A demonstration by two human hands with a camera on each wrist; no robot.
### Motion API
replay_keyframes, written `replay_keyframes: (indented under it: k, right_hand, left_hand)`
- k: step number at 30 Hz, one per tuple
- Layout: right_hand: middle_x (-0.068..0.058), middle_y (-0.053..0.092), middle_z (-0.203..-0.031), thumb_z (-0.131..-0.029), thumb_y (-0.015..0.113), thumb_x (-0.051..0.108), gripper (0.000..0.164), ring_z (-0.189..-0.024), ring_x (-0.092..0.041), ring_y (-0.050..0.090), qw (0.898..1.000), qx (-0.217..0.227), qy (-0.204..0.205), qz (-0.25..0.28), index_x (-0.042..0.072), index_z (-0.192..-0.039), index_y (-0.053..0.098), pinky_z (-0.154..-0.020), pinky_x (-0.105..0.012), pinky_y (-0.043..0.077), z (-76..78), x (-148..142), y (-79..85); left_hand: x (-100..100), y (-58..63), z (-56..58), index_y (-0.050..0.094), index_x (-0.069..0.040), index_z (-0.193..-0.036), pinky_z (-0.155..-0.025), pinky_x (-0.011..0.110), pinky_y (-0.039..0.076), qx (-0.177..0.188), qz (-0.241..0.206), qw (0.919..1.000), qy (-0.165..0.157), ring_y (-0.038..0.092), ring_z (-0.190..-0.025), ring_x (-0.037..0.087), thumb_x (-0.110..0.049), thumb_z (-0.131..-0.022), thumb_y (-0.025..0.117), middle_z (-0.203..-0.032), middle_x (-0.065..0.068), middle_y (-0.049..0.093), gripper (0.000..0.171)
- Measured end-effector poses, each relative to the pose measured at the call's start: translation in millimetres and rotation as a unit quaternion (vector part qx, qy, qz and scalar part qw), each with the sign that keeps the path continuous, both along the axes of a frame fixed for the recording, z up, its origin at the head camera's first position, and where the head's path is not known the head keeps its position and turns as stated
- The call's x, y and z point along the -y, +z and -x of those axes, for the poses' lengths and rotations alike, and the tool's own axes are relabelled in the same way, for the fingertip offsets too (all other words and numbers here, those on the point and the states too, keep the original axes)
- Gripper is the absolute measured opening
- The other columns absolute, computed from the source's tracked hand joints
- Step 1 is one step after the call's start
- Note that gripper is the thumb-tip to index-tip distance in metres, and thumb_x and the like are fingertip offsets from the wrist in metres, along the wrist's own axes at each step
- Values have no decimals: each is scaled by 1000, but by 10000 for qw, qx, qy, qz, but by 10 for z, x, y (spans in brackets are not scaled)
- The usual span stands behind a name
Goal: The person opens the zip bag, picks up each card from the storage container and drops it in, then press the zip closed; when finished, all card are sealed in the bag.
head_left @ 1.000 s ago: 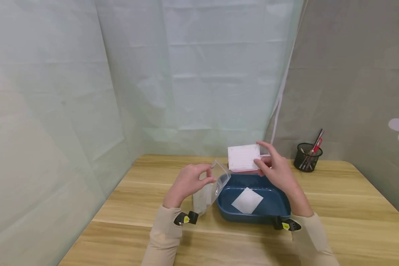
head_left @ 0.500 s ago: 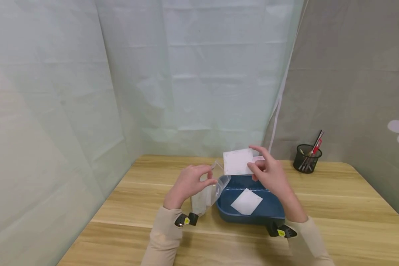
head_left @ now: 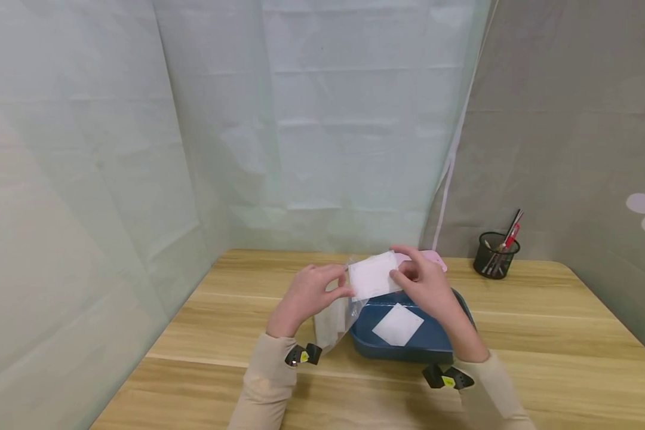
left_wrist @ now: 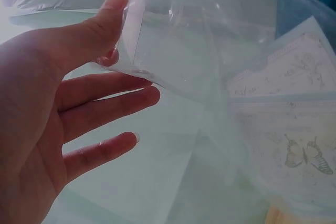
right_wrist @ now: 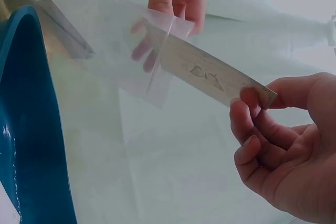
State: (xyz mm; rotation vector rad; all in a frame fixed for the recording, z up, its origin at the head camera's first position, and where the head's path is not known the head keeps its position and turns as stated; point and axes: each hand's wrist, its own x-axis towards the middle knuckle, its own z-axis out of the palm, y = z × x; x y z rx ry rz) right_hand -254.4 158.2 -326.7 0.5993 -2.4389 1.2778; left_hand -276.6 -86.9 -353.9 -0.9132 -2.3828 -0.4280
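My left hand pinches the rim of a clear plastic bag between thumb and forefinger, its other fingers spread apart. Inside the bag's lower part lie cards, one with a butterfly print. In my right hand a white paper card is pinched at its right edge. The right wrist view shows a butterfly print on this card's other side, with its far end inside the bag's mouth. Below the right hand stands a blue tray holding one white square card.
Behind the tray lies a pink item, partly hidden by the right hand. A black mesh pen cup with pens and a red-handled tool stands at the back right of the wooden table. Fabric curtains hang behind it.
My right hand has moved left and slightly down with the white card, bringing it to the mouth of the bag. The left hand stays nearly in place, still pinching the bag.
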Motion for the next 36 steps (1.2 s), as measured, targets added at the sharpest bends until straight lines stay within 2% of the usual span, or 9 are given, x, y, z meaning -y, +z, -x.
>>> replay_keyframes:
  k: [3,9,13,18,22,31,36]
  right_hand:
    - [-7,60,-72,-90,64,3,43,-59,-10,50,10000,29,-48,-42,2,-131,54,-56,-21,43,-10,18,-5]
    - [-8,60,-70,-89,62,1,43,-59,-14,56,9997,158,-145,81,2,-132,54,-59,-19,51,-23,37,-6]
    - [-8,62,-71,-89,64,3,45,-60,-19,59,9999,115,27,23,2,-132,53,-59,-19,51,-9,71,-32]
    - [-5,63,-71,-88,68,6,46,-58,-14,52,9996,-47,209,-185,3,-132,53,-57,-22,44,38,130,-98]
    - [-5,64,-72,-87,70,8,48,-58,-12,49,9992,-118,280,-256,4,-132,54,-57,-23,42,53,172,-145]
    - [-9,71,-82,-87,70,10,49,-68,-12,59,9979,-160,471,-405,4,-133,53,-61,-22,46,53,227,-195]
    - [-13,73,-92,-90,68,9,48,-79,-18,68,9962,-133,587,-625,2,-134,52,-68,-27,51,60,228,-217]
  left_hand:
    - [-11,-16,5,53,-19,-79,-69,30,45,-62,-9,10000,-15,56,-67,10,-42,-78,74,-84,-9,70,31]
    - [-35,-46,15,53,-20,-78,-66,29,45,-441,-34,9990,3,54,-63,7,-43,-76,75,-83,-9,69,32]
    - [-53,-54,21,54,-20,-76,-65,28,47,-624,-19,9980,-22,62,-67,11,-44,-75,76,-95,-6,73,33]
    - [-75,-42,20,56,-19,-76,-67,27,49,-621,-48,9980,-96,68,-73,12,-43,-77,77,-105,-3,74,31]
    - [-81,-36,11,56,-19,-77,-66,26,49,-641,-34,9979,-104,62,-65,10,-42,-77,77,-104,-3,74,31]
    - [-80,-40,15,56,-19,-77,-60,24,43,-913,-62,9957,-173,51,-57,10,-42,-76,78,-98,-5,73,32]
    - [-74,-39,10,56,-19,-78,-60,26,42,-999,-119,9947,-227,55,-61,10,-41,-75,78,-95,-5,73,32]
